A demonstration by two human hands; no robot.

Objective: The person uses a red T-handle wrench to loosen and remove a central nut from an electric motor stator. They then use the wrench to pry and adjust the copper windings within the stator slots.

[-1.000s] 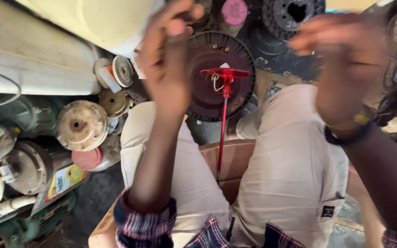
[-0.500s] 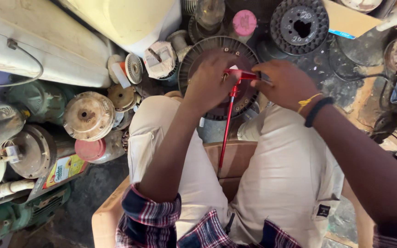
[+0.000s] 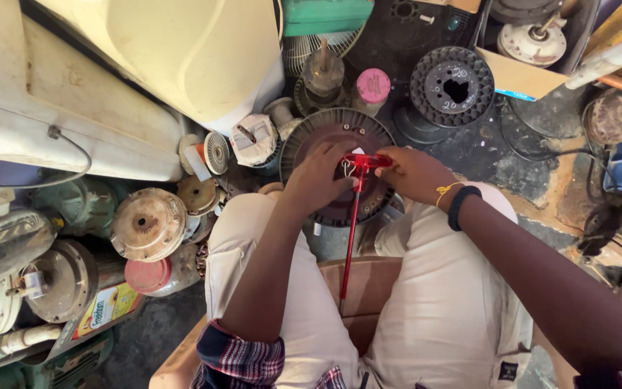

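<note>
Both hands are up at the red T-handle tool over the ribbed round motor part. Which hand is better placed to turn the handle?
Probably the right hand: its fingers sit on the end of the red T-handle tool's crossbar. The left hand lies more on the ribbed round motor part, seemingly steadying it.

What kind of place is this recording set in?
Most likely a small motor or fan repair workshop. Old electric motors crowd the dirty floor, a black wire spool stands nearby, and both hands grip a red T-handle tool over a round dark motor disc.
</note>
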